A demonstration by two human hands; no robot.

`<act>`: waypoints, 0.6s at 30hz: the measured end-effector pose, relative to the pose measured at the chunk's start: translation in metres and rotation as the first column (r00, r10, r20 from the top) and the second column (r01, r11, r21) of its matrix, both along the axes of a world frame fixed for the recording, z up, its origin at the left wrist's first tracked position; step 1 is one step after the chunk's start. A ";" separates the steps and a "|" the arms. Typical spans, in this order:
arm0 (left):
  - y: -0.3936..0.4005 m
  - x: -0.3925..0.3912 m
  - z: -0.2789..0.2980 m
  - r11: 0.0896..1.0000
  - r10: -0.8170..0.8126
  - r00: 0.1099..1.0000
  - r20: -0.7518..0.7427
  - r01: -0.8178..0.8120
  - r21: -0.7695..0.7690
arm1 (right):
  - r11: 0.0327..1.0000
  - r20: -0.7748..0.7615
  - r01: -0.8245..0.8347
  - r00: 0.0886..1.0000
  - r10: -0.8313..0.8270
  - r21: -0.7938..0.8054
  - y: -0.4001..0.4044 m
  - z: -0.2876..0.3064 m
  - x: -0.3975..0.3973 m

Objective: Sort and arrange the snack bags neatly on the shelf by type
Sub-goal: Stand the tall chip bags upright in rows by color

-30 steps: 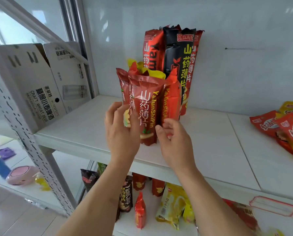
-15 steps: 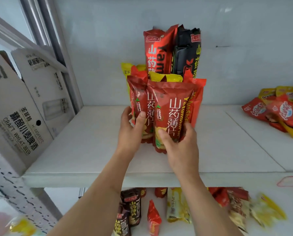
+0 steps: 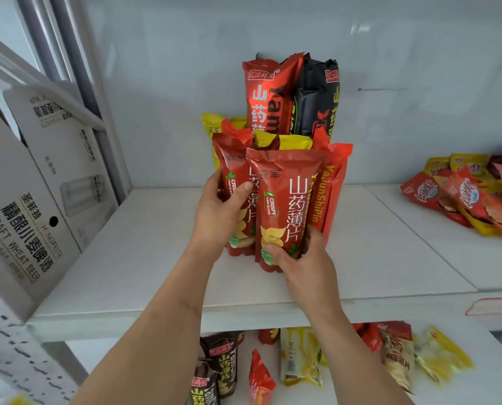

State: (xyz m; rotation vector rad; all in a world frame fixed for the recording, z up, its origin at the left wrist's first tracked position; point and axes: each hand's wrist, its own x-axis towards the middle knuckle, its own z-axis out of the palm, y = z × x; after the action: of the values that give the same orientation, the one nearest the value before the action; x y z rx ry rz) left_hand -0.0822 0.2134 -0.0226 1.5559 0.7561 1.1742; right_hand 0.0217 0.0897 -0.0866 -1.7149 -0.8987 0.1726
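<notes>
- White shelf (image 3: 133,258) takes up most of the view, with cardboard boxes (image 3: 36,182) leaning at its left end.
- Messy heap of red and yellow packets (image 3: 471,197) on the far right.
- Tall red bag (image 3: 268,97) and black bag (image 3: 317,97) stand at the back wall, yellow ones just in front.
- Front red bag (image 3: 285,206) stands upright mid-shelf; right hand (image 3: 305,267) is curled round its bottom.
- Left hand (image 3: 220,217) grips the second red bag (image 3: 235,182) just beside it, thumb across the front.
</notes>
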 end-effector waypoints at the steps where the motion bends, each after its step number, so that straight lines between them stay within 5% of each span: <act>1: 0.001 -0.005 0.002 1.000 0.020 1.000 0.011 -0.020 -0.004 | 1.000 -0.006 -0.029 1.000 0.029 0.001 0.001 0.000 -0.004; 18: 0.053 -0.158 0.001 0.925 0.375 0.920 0.110 -0.364 -0.112 | 0.911 -0.112 -0.411 0.907 0.406 -0.024 0.064 0.009 -0.099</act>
State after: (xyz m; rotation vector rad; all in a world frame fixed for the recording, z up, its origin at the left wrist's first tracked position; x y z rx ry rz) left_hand -0.2406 0.2662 -0.0216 1.2795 1.0320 1.4794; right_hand -0.0773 0.1537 -0.0773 -1.5247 -1.1759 0.5628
